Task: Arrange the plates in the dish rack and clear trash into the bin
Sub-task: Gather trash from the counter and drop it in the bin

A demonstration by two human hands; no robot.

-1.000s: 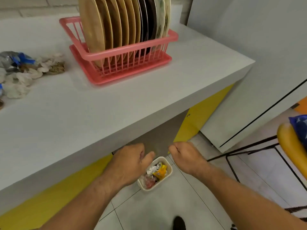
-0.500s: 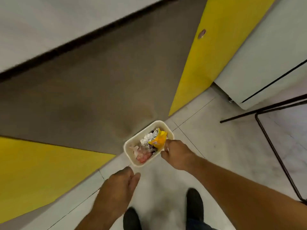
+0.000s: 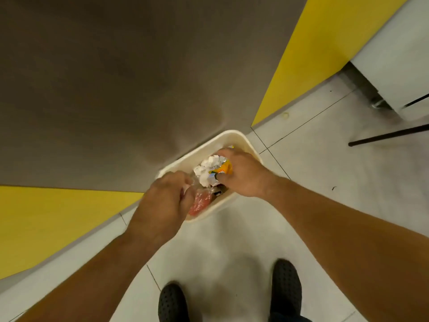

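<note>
Bin (image 3: 234, 135) on floor, heaped with trash (image 3: 206, 169): crumpled paper, wrappers. Your right hand (image 3: 243, 175) clamps the right rim, thumb inside. Left hand (image 3: 162, 203) curled at near rim; hold unclear. Likely light, stiff plastic. Take opposite rims, keep level, or scraps spill.
</note>
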